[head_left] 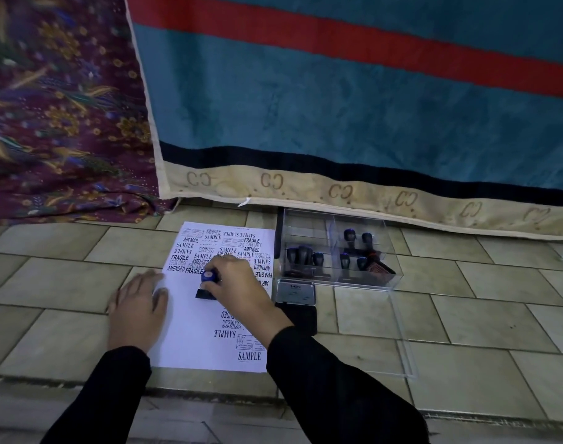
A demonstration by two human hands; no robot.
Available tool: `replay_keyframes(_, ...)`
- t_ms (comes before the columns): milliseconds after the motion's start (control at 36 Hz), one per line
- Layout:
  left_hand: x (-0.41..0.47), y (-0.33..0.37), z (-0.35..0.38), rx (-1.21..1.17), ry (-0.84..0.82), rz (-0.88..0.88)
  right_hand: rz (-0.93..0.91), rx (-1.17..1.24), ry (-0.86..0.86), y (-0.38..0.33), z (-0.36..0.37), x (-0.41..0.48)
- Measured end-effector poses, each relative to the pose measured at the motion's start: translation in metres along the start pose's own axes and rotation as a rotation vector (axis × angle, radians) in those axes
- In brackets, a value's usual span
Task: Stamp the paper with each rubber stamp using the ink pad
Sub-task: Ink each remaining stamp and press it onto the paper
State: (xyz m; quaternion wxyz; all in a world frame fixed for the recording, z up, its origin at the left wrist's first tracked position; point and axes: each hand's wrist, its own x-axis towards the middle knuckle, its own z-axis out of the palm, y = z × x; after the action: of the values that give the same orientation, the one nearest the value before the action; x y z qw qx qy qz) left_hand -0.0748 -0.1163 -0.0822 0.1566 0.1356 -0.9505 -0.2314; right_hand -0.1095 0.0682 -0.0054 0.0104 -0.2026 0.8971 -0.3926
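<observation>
A white sheet of paper (190,334) lies on the tiled floor, with many black stamp prints across its top half and a few near its bottom right. My right hand (238,286) is shut on a rubber stamp (208,283) with a blue knob handle, and the stamp's black base rests on the middle of the paper. My left hand (139,306) lies flat with fingers spread on the paper's left edge. The ink pad (297,302) sits open just right of the paper, its silver lid raised behind the black pad.
A clear plastic box (385,270) with compartments holds several more stamps, right of the paper's top. Its clear lid (405,344) lies on the tiles in front of it. A teal, red-striped blanket (337,107) and a purple patterned cloth (55,107) hang behind.
</observation>
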Motion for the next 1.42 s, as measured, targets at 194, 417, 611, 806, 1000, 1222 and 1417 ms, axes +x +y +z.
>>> replay_keyframes(194, 0.001, -0.008, 0.001, 0.025, -0.008, -0.008, 0.003, -0.004, -0.010, -0.003, 0.011, 0.000)
replay_keyframes(417, 0.000, -0.006, 0.001, 0.031, -0.006, -0.001, -0.014, -0.037, -0.022, -0.005, 0.016, 0.002)
replay_keyframes(611, 0.000, -0.005, 0.001, 0.038, -0.015, -0.002, -0.049, -0.068, -0.043, -0.010, 0.018, -0.001)
replay_keyframes(806, 0.000, -0.005, 0.000, 0.046, -0.028, 0.004, -0.050, -0.100, -0.033, -0.014, 0.013, 0.004)
replay_keyframes(1000, 0.000, -0.004, -0.001, 0.047, -0.027, 0.005, -0.041, -0.087, -0.064, -0.012, 0.017, 0.000)
replay_keyframes(1222, 0.000, -0.003, -0.002, 0.042, -0.042, -0.008, -0.038, -0.021, -0.057, -0.008, 0.014, 0.000)
replay_keyframes(1417, 0.000, -0.004, -0.003, 0.042, -0.041, -0.019, 0.124, 0.243, 0.260, 0.013, -0.013, 0.005)
